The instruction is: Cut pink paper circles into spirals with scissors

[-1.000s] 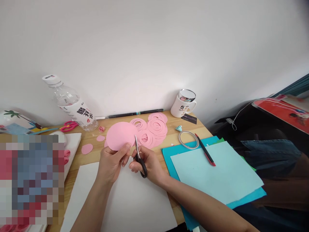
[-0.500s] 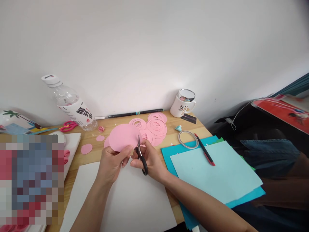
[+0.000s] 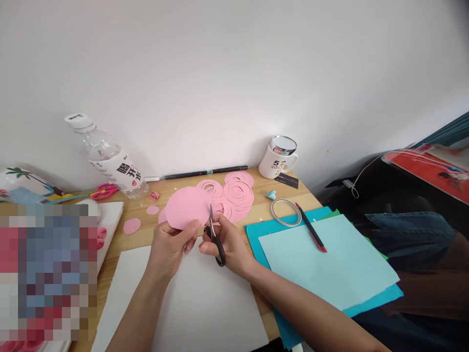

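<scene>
My left hand (image 3: 176, 243) pinches the lower edge of a round pink paper disc (image 3: 188, 208) between thumb and fingers, holding it up over the table. In my right hand (image 3: 229, 247) is a pair of black-handled scissors (image 3: 219, 249), their blades pointing up at the disc's right edge. The fingers of both hands nearly meet beneath the disc. Just behind lie several pink paper spirals (image 3: 238, 193), partly overlapping each other. Below my hands a large white sheet (image 3: 205, 298) covers the near tabletop.
A plastic bottle (image 3: 113, 156) and pink-handled scissors (image 3: 104, 191) stand at the back left. Right of my hands are a tape roll (image 3: 286, 212), a black-and-red pen (image 3: 311, 230) and light blue paper (image 3: 330, 269). A white mug (image 3: 276, 161) stands by the wall.
Hardly anything differs. The scissors at the disc's right edge have shifted very slightly, and the view has moved a touch.
</scene>
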A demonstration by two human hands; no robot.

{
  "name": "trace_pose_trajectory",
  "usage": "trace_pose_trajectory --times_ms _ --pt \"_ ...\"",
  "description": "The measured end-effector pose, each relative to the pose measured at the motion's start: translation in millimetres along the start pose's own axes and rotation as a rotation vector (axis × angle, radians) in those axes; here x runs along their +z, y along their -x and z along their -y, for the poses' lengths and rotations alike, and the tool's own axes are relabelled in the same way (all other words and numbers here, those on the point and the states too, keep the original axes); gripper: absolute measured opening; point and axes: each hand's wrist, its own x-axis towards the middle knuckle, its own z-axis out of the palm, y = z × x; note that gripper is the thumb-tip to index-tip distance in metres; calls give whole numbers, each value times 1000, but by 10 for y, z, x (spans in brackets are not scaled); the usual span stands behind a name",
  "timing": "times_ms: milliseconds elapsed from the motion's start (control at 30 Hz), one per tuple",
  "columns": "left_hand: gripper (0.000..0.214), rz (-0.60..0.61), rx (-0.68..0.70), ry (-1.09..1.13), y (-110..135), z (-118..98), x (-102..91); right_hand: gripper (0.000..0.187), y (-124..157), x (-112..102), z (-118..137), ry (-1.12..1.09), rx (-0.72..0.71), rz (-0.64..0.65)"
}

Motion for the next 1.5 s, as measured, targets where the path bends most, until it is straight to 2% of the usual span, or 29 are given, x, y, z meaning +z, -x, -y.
trace_pose_trajectory --times_ms 367,533,833,1000,1133,1333,1500 --pt "33 15 27 5 -3 -14 -15 54 8 5 4 -40 46 -16" --pt "32 -16 20 -7 7 -24 -12 52 19 11 11 -30 75 -30" --pt "30 17 69 46 -3 -31 -29 54 21 18 5 -36 113 -39" --pt "24 81 -1 88 14 -44 -9 59 31 24 -72 -4 106 -18" --pt "29 53 -22 58 21 -33 -5 58 36 33 -89 25 126 9" --pt "29 56 -4 -16 21 -21 1 62 19 7 -52 69 -18 -26" --pt "28 57 3 -38 27 -36 15 63 16 -13 -67 102 -34 -16"
